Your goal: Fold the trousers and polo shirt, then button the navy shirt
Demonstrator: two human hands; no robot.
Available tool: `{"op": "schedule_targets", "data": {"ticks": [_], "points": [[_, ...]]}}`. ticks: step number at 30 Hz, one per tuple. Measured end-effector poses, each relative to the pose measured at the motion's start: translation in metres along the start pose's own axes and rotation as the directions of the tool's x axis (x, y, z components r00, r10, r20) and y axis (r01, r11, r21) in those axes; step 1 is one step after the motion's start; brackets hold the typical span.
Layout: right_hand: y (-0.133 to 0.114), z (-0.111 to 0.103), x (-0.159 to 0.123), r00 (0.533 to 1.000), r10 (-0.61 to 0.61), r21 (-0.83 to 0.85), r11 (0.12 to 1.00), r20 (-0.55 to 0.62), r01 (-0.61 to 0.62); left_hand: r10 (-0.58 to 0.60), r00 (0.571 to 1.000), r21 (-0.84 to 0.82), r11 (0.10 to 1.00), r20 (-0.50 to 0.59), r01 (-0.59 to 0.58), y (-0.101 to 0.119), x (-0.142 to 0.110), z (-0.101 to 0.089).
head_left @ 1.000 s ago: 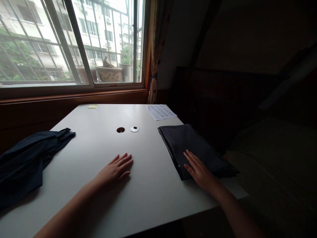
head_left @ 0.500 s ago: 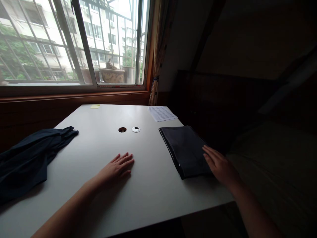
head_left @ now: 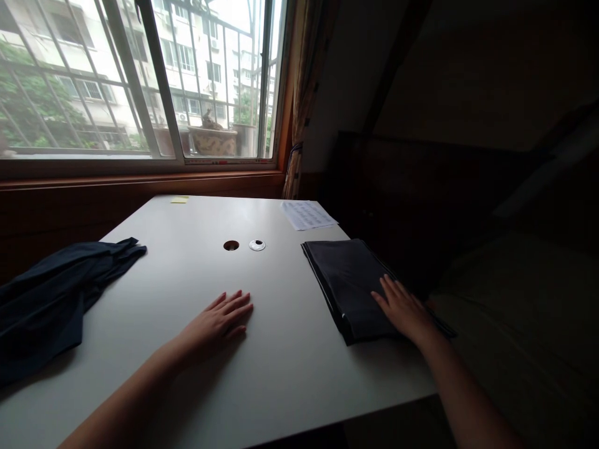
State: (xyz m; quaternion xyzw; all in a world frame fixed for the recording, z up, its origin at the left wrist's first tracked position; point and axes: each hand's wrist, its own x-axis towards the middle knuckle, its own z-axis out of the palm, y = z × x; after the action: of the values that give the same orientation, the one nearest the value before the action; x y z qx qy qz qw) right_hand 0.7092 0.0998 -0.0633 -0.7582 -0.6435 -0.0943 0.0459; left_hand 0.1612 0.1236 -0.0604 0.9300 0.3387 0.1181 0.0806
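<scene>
My left hand (head_left: 225, 317) lies palm down on the white table (head_left: 187, 274), its fingers stretched out and nothing under them that I can see. On the right, my right hand (head_left: 403, 307) rests with spread fingers on a flat folded stack of dark cloth (head_left: 349, 280). The stack shows several layers along its left side, and my hand and forearm cover part of its near right side. A crumpled dark blue garment (head_left: 60, 290) lies at the table's left edge, apart from both hands.
Toward the back of the table are a printed sheet of paper (head_left: 307, 215) and a yellow sticky note (head_left: 180, 200). A round cable hole (head_left: 231, 246) sits beside its loose cover (head_left: 257, 246). Beyond stands a barred window (head_left: 140, 81) with a tied curtain (head_left: 296, 149).
My right hand has moved left, from the stack's right edge onto its top, and its fingers are more spread. My left hand stays in place.
</scene>
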Motion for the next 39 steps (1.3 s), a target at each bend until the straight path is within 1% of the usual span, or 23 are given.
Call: {"op": "schedule_targets", "data": {"ticks": [3,5,7,8,9,10,11,13,14,16,17,20,23,25,27,29,31,33,35,36,38,39], "points": [[0.022,0.005,-0.011,0.994,0.108,0.011,0.994,0.027,-0.108,0.001,1.000,0.009,1.000,0.003,-0.001,-0.001,0.000,0.002],[0.031,0.003,-0.011,0.980,0.194,0.009,0.981,0.036,-0.195,-0.002,1.000,0.012,1.000,0.004,0.002,-0.002,0.000,0.002],[0.029,-0.004,-0.003,0.972,0.233,0.000,0.972,0.002,-0.233,-0.002,1.000,0.013,1.000,0.006,0.002,-0.002,0.000,0.002],[0.024,-0.010,0.004,0.975,0.220,-0.002,0.975,-0.029,-0.220,0.000,1.000,0.014,1.000,0.009,0.000,-0.002,-0.001,0.002],[0.017,-0.015,0.013,0.982,0.178,0.000,0.984,-0.062,-0.179,0.000,1.000,0.017,1.000,0.014,-0.001,-0.002,-0.001,0.002],[0.007,-0.020,0.023,0.991,0.108,0.008,0.994,-0.084,-0.107,0.001,1.000,0.020,1.000,0.019,-0.002,-0.002,-0.001,0.002],[-0.003,-0.024,0.034,0.996,0.013,0.020,1.000,-0.092,-0.012,0.003,1.000,0.023,1.000,0.020,-0.003,-0.003,-0.001,0.002],[-0.025,-0.027,0.058,0.979,-0.187,0.054,0.980,-0.077,0.191,0.006,1.000,0.026,1.000,0.012,-0.006,-0.004,0.000,0.003],[-0.034,-0.027,0.069,0.968,-0.246,0.073,0.966,-0.049,0.249,0.007,1.000,0.026,1.000,0.006,-0.007,-0.004,0.000,0.004],[-0.046,-0.021,0.088,0.957,-0.288,0.098,0.953,0.015,0.286,0.009,1.000,0.032,0.999,-0.002,-0.009,-0.005,0.000,0.006],[-0.048,-0.017,0.095,0.959,-0.280,0.102,0.956,0.044,0.275,0.009,1.000,0.037,0.999,-0.002,-0.009,-0.006,0.000,0.007],[-0.043,-0.006,0.106,0.976,-0.189,0.083,0.980,0.107,0.180,0.020,1.000,0.043,0.999,-0.014,-0.020,-0.008,0.000,0.009],[-0.024,0.000,0.105,0.987,-0.059,0.061,0.997,0.152,0.050,0.029,0.999,0.035,0.999,-0.025,-0.028,-0.009,-0.001,0.010],[-0.009,-0.001,0.101,0.981,0.051,0.048,0.997,0.190,-0.061,0.028,0.999,0.037,0.999,-0.016,-0.027,-0.009,-0.001,0.010],[0.006,-0.003,0.096,0.962,0.164,0.025,0.985,0.218,-0.173,0.030,0.999,0.040,0.999,-0.014,-0.029,-0.010,-0.001,0.010],[0.015,-0.007,0.091,0.944,0.250,-0.004,0.967,0.217,-0.255,0.037,0.999,0.036,0.999,-0.025,-0.036,-0.010,-0.001,0.010],[0.015,-0.013,0.087,0.950,0.268,-0.012,0.963,0.161,-0.270,0.045,0.998,0.028,0.999,-0.035,-0.044,-0.009,-0.001,0.010],[0.004,-0.020,0.084,0.975,0.206,0.022,0.978,0.078,-0.209,0.043,0.999,0.028,0.999,-0.031,-0.042,-0.009,-0.001,0.009],[-0.018,-0.028,0.080,0.998,0.055,0.108,0.993,0.011,-0.056,0.036,0.999,0.033,0.999,-0.025,-0.035,-0.008,-0.001,0.008],[-0.032,-0.032,0.079,0.999,-0.039,0.165,0.985,-0.008,0.040,0.035,0.999,0.034,0.999,-0.026,-0.034,-0.008,-0.001,0.008],[-0.061,-0.039,0.074,0.972,-0.232,0.279,0.932,-0.028,0.231,0.035,0.999,0.032,0.999,-0.033,-0.034,-0.007,-0.001,0.008],[-0.076,-0.042,0.071,0.954,-0.298,0.315,0.902,-0.037,0.294,0.035,0.999,0.032,0.999,-0.032,-0.034,-0.007,-0.001,0.008]]}}
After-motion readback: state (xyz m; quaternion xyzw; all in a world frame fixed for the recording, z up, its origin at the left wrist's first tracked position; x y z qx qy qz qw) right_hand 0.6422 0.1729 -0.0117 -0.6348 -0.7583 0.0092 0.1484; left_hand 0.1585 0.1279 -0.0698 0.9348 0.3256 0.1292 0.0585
